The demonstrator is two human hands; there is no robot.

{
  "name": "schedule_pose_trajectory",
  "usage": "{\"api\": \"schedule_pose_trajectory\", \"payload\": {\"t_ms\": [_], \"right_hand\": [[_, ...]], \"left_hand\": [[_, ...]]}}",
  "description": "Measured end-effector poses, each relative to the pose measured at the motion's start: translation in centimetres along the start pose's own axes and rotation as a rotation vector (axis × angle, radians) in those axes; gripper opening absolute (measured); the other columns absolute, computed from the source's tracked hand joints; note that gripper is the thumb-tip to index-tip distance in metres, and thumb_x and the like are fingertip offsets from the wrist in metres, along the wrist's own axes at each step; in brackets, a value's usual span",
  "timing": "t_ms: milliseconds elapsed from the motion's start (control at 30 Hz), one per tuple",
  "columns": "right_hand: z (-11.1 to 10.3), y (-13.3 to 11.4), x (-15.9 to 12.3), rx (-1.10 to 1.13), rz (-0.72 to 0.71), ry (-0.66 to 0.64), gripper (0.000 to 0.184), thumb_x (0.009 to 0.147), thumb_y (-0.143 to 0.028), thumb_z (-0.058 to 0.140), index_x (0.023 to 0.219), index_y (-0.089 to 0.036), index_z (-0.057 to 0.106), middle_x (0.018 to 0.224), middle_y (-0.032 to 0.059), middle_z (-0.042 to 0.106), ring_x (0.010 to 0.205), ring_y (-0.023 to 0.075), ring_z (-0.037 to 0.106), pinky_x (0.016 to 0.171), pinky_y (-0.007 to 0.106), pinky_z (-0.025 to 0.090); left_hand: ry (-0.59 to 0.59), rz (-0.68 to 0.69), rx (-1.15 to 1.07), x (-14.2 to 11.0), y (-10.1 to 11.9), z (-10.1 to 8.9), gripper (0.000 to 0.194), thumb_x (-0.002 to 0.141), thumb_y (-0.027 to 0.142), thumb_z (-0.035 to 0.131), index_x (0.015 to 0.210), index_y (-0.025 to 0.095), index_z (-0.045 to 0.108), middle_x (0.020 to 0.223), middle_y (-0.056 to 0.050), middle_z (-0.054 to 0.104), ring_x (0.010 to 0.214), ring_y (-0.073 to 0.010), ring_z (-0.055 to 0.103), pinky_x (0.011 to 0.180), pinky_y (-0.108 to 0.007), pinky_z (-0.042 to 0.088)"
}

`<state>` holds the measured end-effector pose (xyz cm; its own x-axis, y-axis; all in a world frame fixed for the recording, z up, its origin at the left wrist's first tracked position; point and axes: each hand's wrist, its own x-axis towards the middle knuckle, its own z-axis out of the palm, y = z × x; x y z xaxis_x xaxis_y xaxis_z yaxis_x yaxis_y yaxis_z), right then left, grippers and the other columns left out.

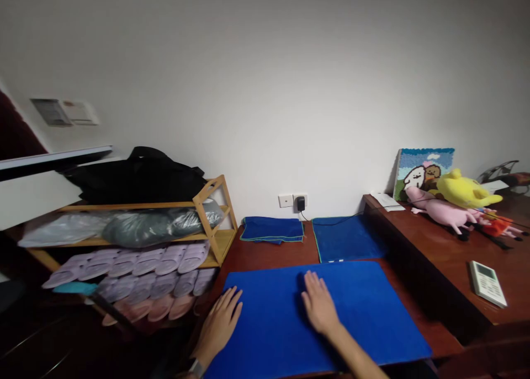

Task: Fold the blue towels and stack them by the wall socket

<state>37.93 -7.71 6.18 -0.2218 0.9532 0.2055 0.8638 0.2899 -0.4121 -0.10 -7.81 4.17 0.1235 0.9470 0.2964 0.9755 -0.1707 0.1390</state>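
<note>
A large blue cloth (356, 307) lies spread flat over the wooden table (439, 337). My left hand (221, 318) rests at the cloth's left edge, fingers stretched out, with a band on the wrist. My right hand (319, 303) is flat over the middle of the cloth, its fingers extended and holding nothing. Behind the spread cloth, a folded blue cloth (271, 229) with light edging lies by the wall. To its right is another blue cloth (345, 239), lying flat.
At left stands a wooden rack (223, 246) with several slippers (165, 257), plastic-wrapped items and a black bag (141, 177). A raised wooden surface (447, 257) at right bears plush toys (464, 191), a picture and a remote control (487, 283). A black plug (300, 203) sits in the wall outlet.
</note>
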Motion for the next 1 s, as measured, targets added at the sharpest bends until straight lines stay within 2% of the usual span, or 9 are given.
{"api": "schedule_pose_trajectory", "payload": {"t_ms": [67, 133, 200, 267, 400, 567, 767, 867, 1000], "right_hand": [[2.8, -5.3, -0.6, 0.083, -0.117, -0.077, 0.065, 0.107, -0.052, 0.023, 0.166, -0.024, 0.023, 0.171, 0.0017, 0.023, 0.159, 0.0254, 0.02, 0.131, 0.05, 0.02], [4.9, -8.8, -1.1, 0.131, -0.164, -0.131, 0.067, 0.107, -0.054, 0.025, 0.167, -0.023, 0.021, 0.171, 0.0027, 0.021, 0.159, 0.0261, 0.019, 0.131, 0.051, 0.019], [6.0, -10.2, -1.4, 0.138, -0.143, -0.169, 0.069, 0.107, -0.056, 0.024, 0.166, -0.021, 0.022, 0.171, 0.0051, 0.021, 0.16, 0.0273, 0.018, 0.131, 0.052, 0.017], [6.1, -9.4, -1.7, 0.114, -0.094, -0.189, 0.071, 0.106, -0.058, 0.023, 0.166, -0.019, 0.024, 0.171, 0.0069, 0.021, 0.16, 0.028, 0.018, 0.131, 0.053, 0.016], [3.6, -3.2, -3.1, 0.017, 0.016, -0.158, 0.072, 0.105, -0.058, 0.026, 0.165, -0.019, 0.027, 0.17, 0.0071, 0.022, 0.159, 0.0286, 0.019, 0.131, 0.054, 0.016], [-1.4, 9.0, -6.9, -0.133, 0.258, -0.068, 0.075, 0.101, -0.057, 0.025, 0.164, -0.017, 0.033, 0.169, 0.0076, 0.031, 0.158, 0.0288, 0.022, 0.131, 0.052, 0.017], [-5.8, 22.3, -11.2, -0.206, 0.484, 0.071, 0.077, 0.093, -0.058, 0.022, 0.161, -0.029, 0.042, 0.162, 0.0044, 0.047, 0.155, 0.0321, 0.03, 0.128, 0.057, 0.024], [-6.7, 25.4, -12.0, -0.186, 0.53, 0.082, 0.075, 0.092, -0.06, 0.021, 0.159, -0.036, 0.043, 0.161, 0.0026, 0.049, 0.155, 0.0317, 0.032, 0.127, 0.057, 0.026], [-6.7, 25.3, -12.1, -0.197, 0.511, 0.174, 0.076, 0.093, -0.068, 0.02, 0.155, -0.036, 0.051, 0.155, 0.0042, 0.057, 0.152, 0.0374, 0.037, 0.125, 0.061, 0.028]], "left_hand": [[-0.028, 0.033, -0.012, -2.3, 0.4, -0.1, 0.055, 0.103, 0.051, 0.039, 0.154, 0.034, 0.05, 0.164, 0.0, 0.047, 0.152, -0.0265, 0.043, 0.127, -0.049, 0.035], [-0.065, 0.028, -0.008, -4.1, 0.5, -0.1, 0.057, 0.103, 0.052, 0.042, 0.158, 0.038, 0.042, 0.168, 0.001, 0.04, 0.155, -0.0271, 0.037, 0.127, -0.052, 0.032], [-0.113, 0.014, -0.002, -5.1, 0.6, -0.2, 0.059, 0.103, 0.054, 0.043, 0.16, 0.039, 0.037, 0.17, 0.001, 0.036, 0.156, -0.0277, 0.034, 0.128, -0.054, 0.03], [-0.147, 0.0, -0.001, -5.5, 0.6, -0.2, 0.06, 0.103, 0.055, 0.042, 0.16, 0.04, 0.035, 0.171, 0.001, 0.033, 0.157, -0.0276, 0.032, 0.128, -0.055, 0.029], [-0.147, -0.011, 0.0, -5.2, 0.7, -0.2, 0.061, 0.103, 0.057, 0.04, 0.161, 0.04, 0.034, 0.171, 0.001, 0.032, 0.157, -0.0273, 0.032, 0.129, -0.054, 0.028], [-0.143, 0.007, 0.008, -5.0, 0.6, -0.2, 0.062, 0.103, 0.057, 0.038, 0.161, 0.037, 0.035, 0.171, -0.001, 0.032, 0.157, -0.0265, 0.031, 0.129, -0.053, 0.028], [-0.146, -0.001, 0.023, -4.8, 0.4, -0.1, 0.062, 0.103, 0.057, 0.037, 0.161, 0.037, 0.035, 0.17, -0.001, 0.034, 0.157, -0.0262, 0.031, 0.128, -0.053, 0.028], [-0.145, -0.002, 0.025, -4.7, 0.3, 0.0, 0.061, 0.103, 0.057, 0.037, 0.161, 0.038, 0.036, 0.17, 0.0, 0.035, 0.157, -0.026, 0.032, 0.128, -0.052, 0.03], [-0.151, -0.009, 0.031, -4.7, 0.3, 0.1, 0.062, 0.102, 0.058, 0.036, 0.161, 0.037, 0.036, 0.17, 0.0, 0.036, 0.157, -0.0257, 0.032, 0.128, -0.05, 0.031]]}}
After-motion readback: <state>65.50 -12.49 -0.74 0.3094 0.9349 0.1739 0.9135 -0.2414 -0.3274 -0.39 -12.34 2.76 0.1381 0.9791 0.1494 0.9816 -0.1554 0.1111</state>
